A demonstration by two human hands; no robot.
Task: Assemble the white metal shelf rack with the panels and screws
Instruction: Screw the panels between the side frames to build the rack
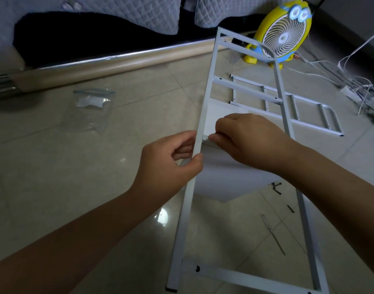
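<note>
Two hands: left hand (169,164) curls fingers round the frame (204,107) rail, right hand (247,139) fingers pinch the panel (224,175) edge. Both likely stiff, light, slippery.

The left hand (171,162) grips the left rail of a white ladder-like side frame (206,98), thumb in front and fingers curled behind, while the right hand (247,141) pinches the corner edge of a white shelf panel (222,172) right against that rail. The frame stands tilted over a pale tiled floor (139,115), with the panel behind its rails. On the floor lie a second white frame (309,111) to the right, a clear plastic bag (93,102) to the left, black screws (276,187), a thin metal tool (273,234), white cables (355,85) and a yellow fan (283,32).
</note>
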